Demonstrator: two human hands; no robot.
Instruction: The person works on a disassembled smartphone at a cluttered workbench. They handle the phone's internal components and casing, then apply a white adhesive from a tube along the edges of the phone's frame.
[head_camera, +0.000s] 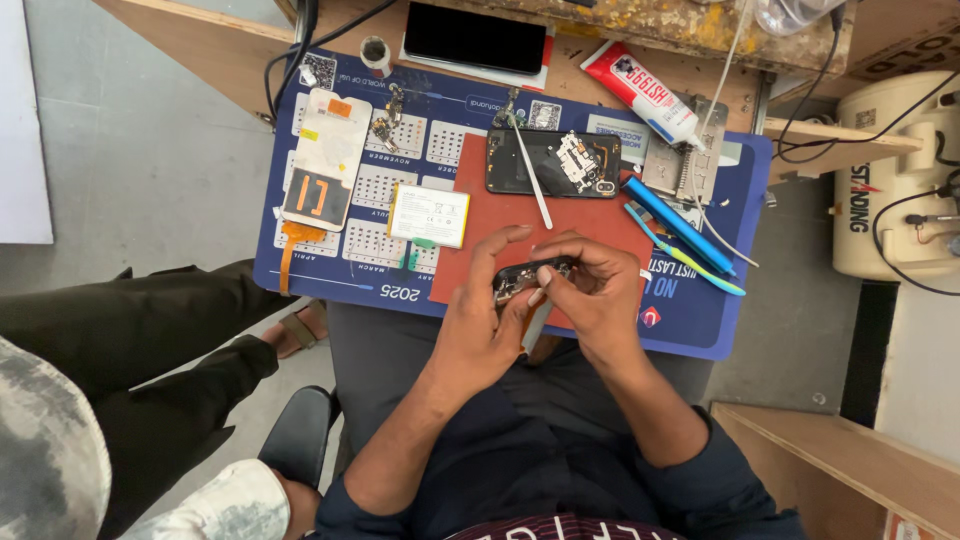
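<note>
My left hand (482, 318) and my right hand (592, 290) meet over the near edge of a red mat (590, 220), both gripping a small dark phone part with metal bits (525, 277). A thin pale tool (535, 318) sticks down from between my fingers; which hand holds it I cannot tell. Beyond my hands lies an opened black phone (552, 162) with its insides showing, and white tweezers (530, 178) rest across it. A white battery (430, 216) lies left of the red mat.
A blue printed work mat (700, 315) covers the small table. On it lie a phone screen with orange flex cable (322, 160), a blue pen (678, 225), a teal tool (690, 258), a glue tube (645, 95) and a black phone (475, 38). Another person's legs (130, 340) are at left.
</note>
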